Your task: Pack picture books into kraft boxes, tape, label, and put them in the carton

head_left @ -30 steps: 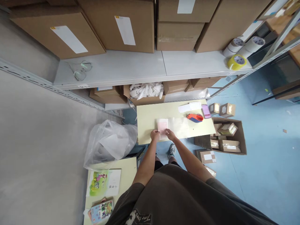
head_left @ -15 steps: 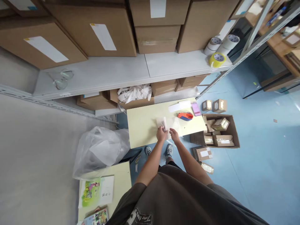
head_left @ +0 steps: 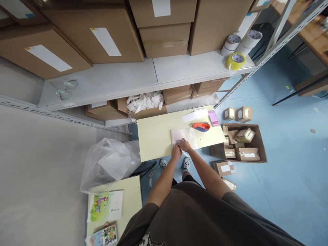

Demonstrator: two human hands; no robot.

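A pale, thin sheet (head_left: 191,134) lies on the cream table (head_left: 153,136), partly see-through. My left hand (head_left: 176,151) is closed at the sheet's near edge, and what its fingers hold is too small to make out. Right beside it, touching or nearly touching, my right hand (head_left: 184,145) rests over the sheet with its fingers together; anything in them is hidden. An orange and blue tape dispenser (head_left: 201,126) lies to the right of the sheet. Behind it are a white paper strip (head_left: 195,115) and a purple item (head_left: 213,118).
A carton (head_left: 261,143) holding small boxes stands on the floor at the right. A grey shelf (head_left: 107,78) with large boxes and tape rolls (head_left: 236,60) spans the back. At the left are a plastic bag (head_left: 110,162) and a second table (head_left: 130,194) with books.
My hands have come together; the right moved left, beside the left one. The curled-up part of the sheet now lies flatter. The view has shifted slightly.
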